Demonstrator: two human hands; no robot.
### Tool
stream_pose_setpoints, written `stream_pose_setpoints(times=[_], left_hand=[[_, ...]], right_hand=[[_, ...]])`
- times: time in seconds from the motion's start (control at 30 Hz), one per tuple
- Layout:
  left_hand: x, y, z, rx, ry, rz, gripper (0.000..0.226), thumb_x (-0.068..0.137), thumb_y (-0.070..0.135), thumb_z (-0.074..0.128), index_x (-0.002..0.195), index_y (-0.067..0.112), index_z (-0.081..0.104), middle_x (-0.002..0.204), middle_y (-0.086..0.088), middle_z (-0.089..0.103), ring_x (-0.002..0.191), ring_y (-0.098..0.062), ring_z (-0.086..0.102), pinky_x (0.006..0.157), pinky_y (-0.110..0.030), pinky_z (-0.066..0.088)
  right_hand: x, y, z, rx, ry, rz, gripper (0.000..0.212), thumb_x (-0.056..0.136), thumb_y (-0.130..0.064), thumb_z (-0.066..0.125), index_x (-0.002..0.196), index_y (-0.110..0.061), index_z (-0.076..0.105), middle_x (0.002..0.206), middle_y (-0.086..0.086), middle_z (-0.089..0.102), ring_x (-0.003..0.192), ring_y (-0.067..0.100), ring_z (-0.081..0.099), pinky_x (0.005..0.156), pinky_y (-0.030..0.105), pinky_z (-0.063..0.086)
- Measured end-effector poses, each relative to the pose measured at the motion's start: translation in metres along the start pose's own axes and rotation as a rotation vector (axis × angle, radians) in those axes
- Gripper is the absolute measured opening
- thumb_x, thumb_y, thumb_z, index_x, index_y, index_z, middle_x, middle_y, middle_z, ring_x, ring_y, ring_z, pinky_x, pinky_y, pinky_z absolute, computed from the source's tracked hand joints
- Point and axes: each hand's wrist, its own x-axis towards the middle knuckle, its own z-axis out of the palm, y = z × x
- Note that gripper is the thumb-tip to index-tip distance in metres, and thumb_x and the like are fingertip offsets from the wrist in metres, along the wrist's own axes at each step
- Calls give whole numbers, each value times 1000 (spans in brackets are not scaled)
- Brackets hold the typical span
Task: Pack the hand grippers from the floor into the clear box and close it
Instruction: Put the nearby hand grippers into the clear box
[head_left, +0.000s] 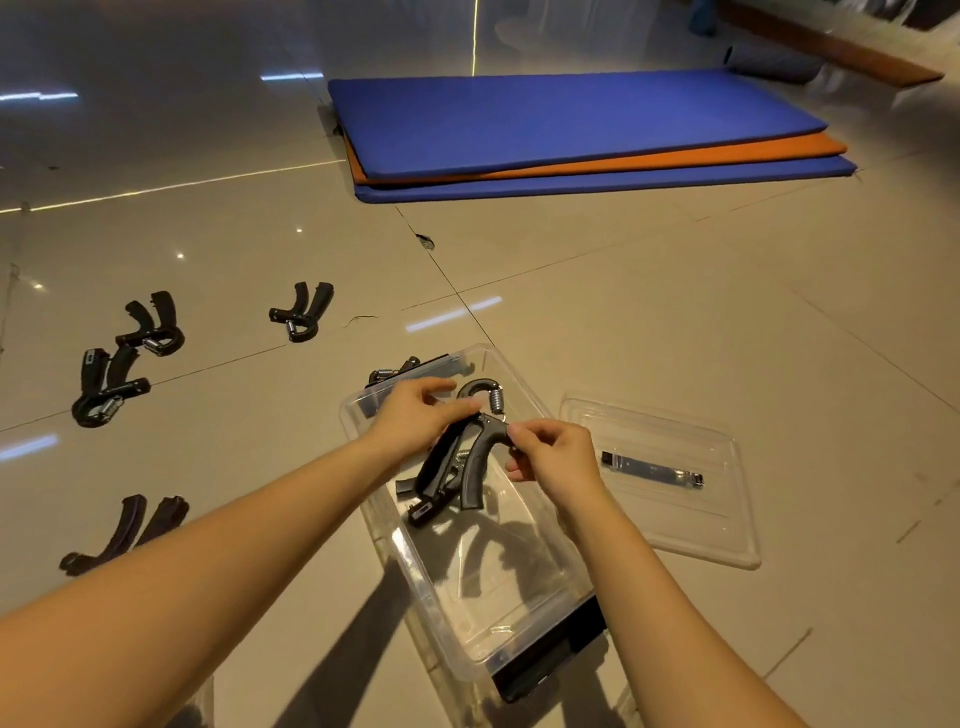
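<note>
while both hands work above the open box, the scene reads as follows.
held gripper: a black hand gripper with a steel coil spring at its top, held over the clear box, handles pointing down toward the person.
left hand: the left hand is curled, fingertips pinching the gripper near its upper arm.
right hand: the right hand is partly closed, thumb and forefinger nipping the gripper's other side by the spring.
box: sits on the floor; at least one other gripper seems to lie at its far end.
lid: the clear lid lies just beside the box, on its right.
remaining: four loose grippers wait on the floor to the left.
handling: likely stiff, fairly heavy for its size, not fragile; the spring may snag.
best hold: probably around the two handles, which look moulded for grip.
</note>
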Motion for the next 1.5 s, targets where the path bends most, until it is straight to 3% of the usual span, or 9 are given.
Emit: stream_pose_setpoints(times=[0.17,0.4,0.5,0.6,0.67,0.8,1.03,1.3,1.5], left_hand=[[-16,-20,31,274,16,195,88,65,51,90,142,28,53,116,11,65,95,-2,60,78,-18,45],[-21,-26,39,442,198,343,66,64,52,87,123,30,66,99,14,63,89,-8,58,71,-21,45],[-18,-26,40,401,183,299,64,67,36,89,126,26,66,102,15,62,94,-10,61,80,-28,51],[-14,-28,38,415,109,233,59,68,26,89,123,27,67,104,10,69,94,-12,66,84,-32,56],[-14,-32,41,449,39,178,58,67,23,90,121,26,67,102,9,70,92,-13,66,87,-36,57],[-12,-45,57,568,-54,67,58,67,23,91,119,22,66,106,4,71,97,-19,66,85,-34,55],[8,-62,85,739,-175,-124,45,70,15,82,107,13,56,106,-8,63,94,-27,62,84,-42,58],[23,-88,102,898,-189,-136,54,59,25,88,108,21,64,104,-1,66,102,-26,60,89,-41,51],[23,-101,109,983,-194,-127,52,69,25,82,117,21,61,113,-3,66,106,-28,60,89,-44,53]], right_hand=[[5,8,1,143,216,28,8,94,-13,69,88,-8,71,68,7,71,58,15,69,60,28,59],[2,12,2,220,148,86,12,90,-12,74,87,0,71,69,11,73,65,26,75,59,31,61],[4,7,-13,46,67,27,11,89,-16,75,84,-6,74,73,8,75,67,23,75,58,30,60],[17,3,-35,-386,266,-247,9,89,-22,71,82,-20,75,70,-7,72,69,11,70,62,22,52],[27,1,-47,-485,334,-344,7,87,-26,72,93,-24,75,83,-12,71,79,7,66,69,22,49],[36,20,-49,-377,153,-244,36,86,-27,77,121,-20,71,103,-7,70,94,10,65,84,29,53],[51,31,-52,-256,94,-165,33,84,-15,79,117,-18,75,98,-3,71,91,21,69,88,50,58],[54,37,-52,-189,90,-134,33,84,-15,79,116,-19,75,95,-3,72,90,20,70,87,49,59],[56,40,-52,-182,87,-127,32,84,-15,80,115,-21,75,95,-5,72,91,18,69,87,50,59]])
